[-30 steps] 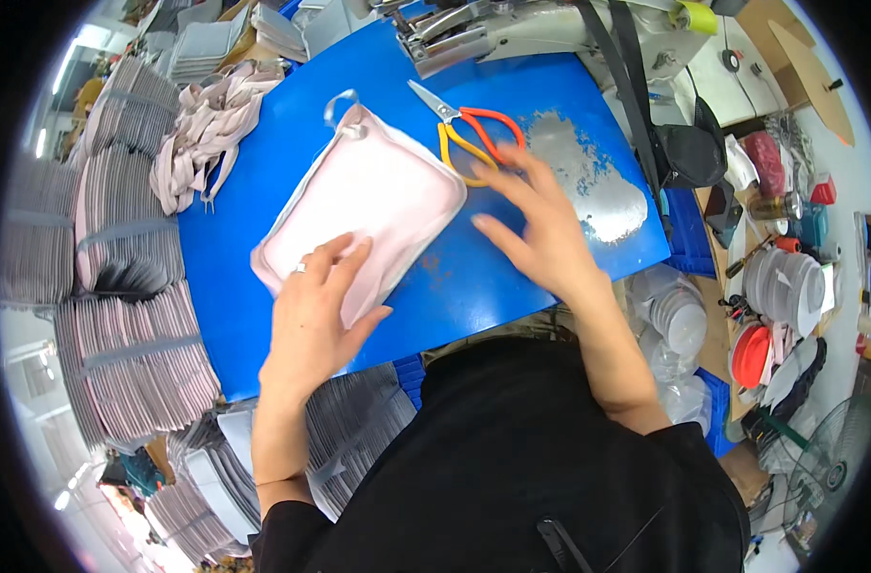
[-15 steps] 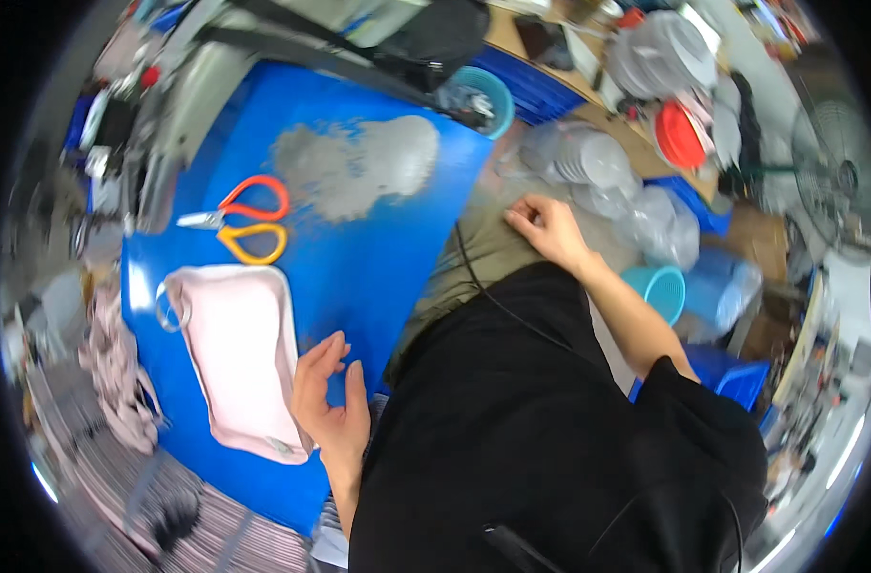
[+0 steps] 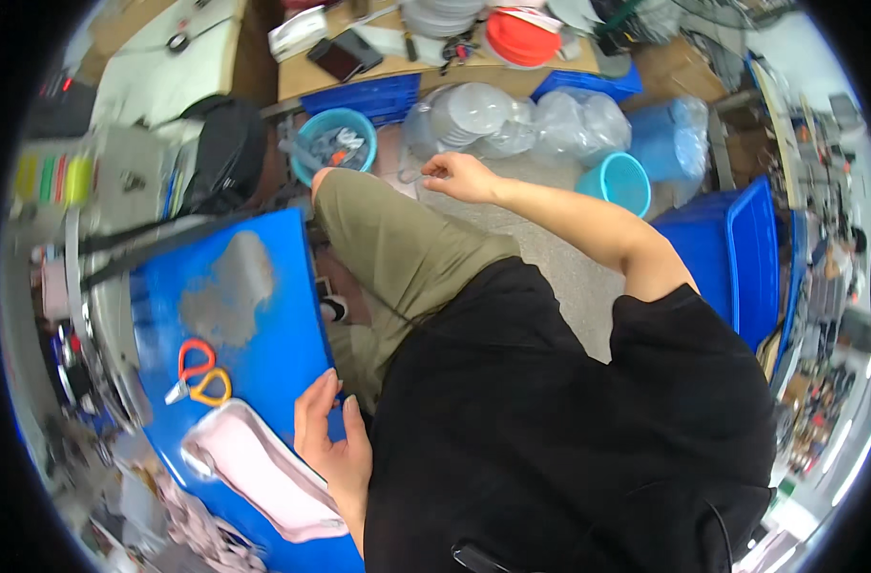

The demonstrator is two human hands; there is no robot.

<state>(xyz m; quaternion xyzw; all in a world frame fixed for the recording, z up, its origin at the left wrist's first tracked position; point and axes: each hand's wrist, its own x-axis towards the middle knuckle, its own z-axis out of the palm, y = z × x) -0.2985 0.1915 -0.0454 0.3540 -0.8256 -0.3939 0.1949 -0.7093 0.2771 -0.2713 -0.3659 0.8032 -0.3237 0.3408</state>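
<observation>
Evidently the pink case has its shape and a pale rim already; it lies unheld on the desk, near left, with the scissors set down just beyond its far end. The left hand is relaxed, grasping nothing visible, at the desk's right edge beside the case. The right hand is farther off, near the scrap bucket, fingers curled; whether they pinch anything, I cannot tell. Any work left on the case does not show.

1 shallow, pale pink tray-shaped piece with a whitish raised rim lies flat, hollow side up, its long sides slanting across the blue tabletop.
</observation>
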